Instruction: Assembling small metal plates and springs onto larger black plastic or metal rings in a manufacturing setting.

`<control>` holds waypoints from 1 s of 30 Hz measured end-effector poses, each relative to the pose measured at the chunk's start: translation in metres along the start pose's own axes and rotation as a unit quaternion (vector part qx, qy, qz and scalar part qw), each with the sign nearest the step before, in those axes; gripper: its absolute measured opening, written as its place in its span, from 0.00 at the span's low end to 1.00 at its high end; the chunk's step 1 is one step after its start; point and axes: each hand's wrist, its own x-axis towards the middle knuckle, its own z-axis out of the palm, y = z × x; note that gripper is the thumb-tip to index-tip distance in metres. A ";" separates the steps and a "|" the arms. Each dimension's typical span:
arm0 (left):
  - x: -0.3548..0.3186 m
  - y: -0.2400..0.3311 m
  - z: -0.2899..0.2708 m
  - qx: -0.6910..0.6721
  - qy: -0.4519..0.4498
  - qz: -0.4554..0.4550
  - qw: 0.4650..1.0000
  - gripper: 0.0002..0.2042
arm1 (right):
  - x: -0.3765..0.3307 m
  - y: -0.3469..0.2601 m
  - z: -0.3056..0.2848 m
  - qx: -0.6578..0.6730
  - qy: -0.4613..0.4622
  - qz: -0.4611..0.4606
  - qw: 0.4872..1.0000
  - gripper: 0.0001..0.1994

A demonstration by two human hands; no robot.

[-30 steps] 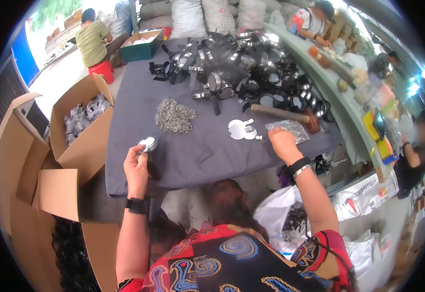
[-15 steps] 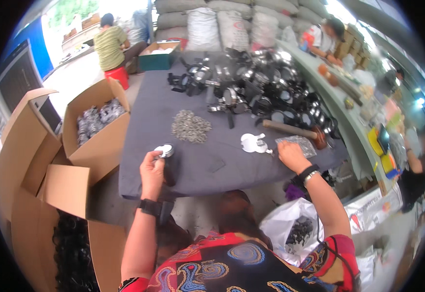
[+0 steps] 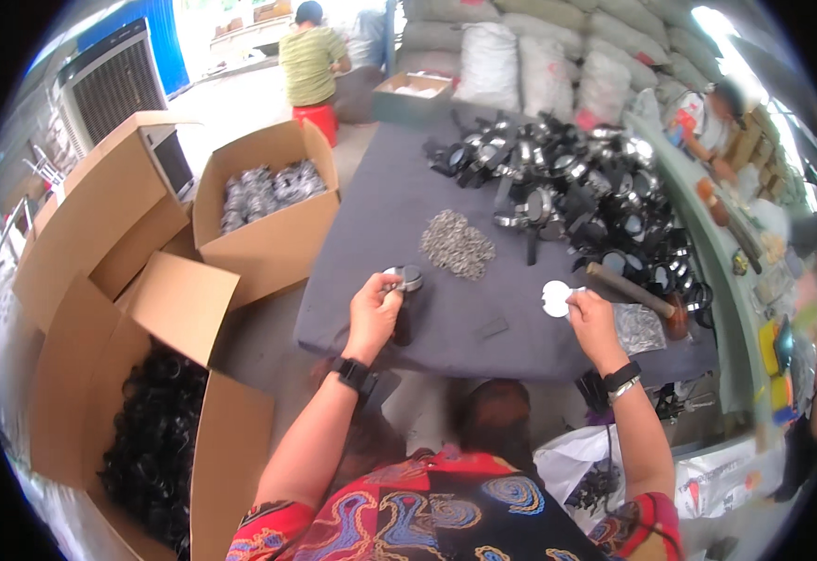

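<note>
**Both hands on thin rims: go gentle, mind the clutter on the right**

So our left hand (image 3: 373,313) has thumb and fingers closed on a round, silver-rimmed metal piece (image 3: 410,277), up over the left front part of the table (image 3: 455,355) with its dark grey cloth. Our right hand (image 3: 595,323) pinches the right edge of a flat, shiny white disc (image 3: 556,298), over on the right half. Can't tell from up here whether the disc is off the cloth yet.

Tip: we'd hold both by the edge, light fingertips, palms off the faces, since that white surface looks like it'd smudge or bend easily. Wrists low and level beats a hard squeeze, we reckon.

For moving, straight across between the hands looks like our best lane; just watch the small, flat dark rectangular piece (image 3: 494,326) lying there. The front edge is right under our wrists, so anything dropped could go over. Ahead there's a loose pile of small silvery metal bits (image 3: 457,245). Right side's tight: wooden-handled hammer (image 3: 628,287), clear plastic bag of small parts (image 3: 640,327), then the big heap of black-and-silver round pieces (image 3: 586,187) behind. We wouldn't swing an elbow that way.
</note>
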 end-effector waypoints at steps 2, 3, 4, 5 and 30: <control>0.004 -0.005 0.001 0.014 0.009 0.001 1.000 0.06 | 0.016 -0.039 0.017 0.416 -0.025 0.203 0.886 0.02; 0.004 -0.005 0.001 0.020 0.012 -0.004 1.000 0.06 | 0.023 -0.056 0.024 0.493 -0.028 0.194 0.847 0.01; 0.006 -0.005 0.002 0.011 0.013 -0.005 1.000 0.06 | 0.030 -0.072 0.032 0.566 -0.030 0.185 0.803 0.01; 0.006 -0.006 0.002 0.000 0.014 -0.006 1.000 0.06 | 0.038 -0.089 0.038 0.596 -0.041 0.195 0.778 0.01; 0.003 -0.005 0.000 0.012 0.022 0.004 1.000 0.09 | 0.080 -0.188 0.110 0.697 -0.098 0.302 0.643 0.05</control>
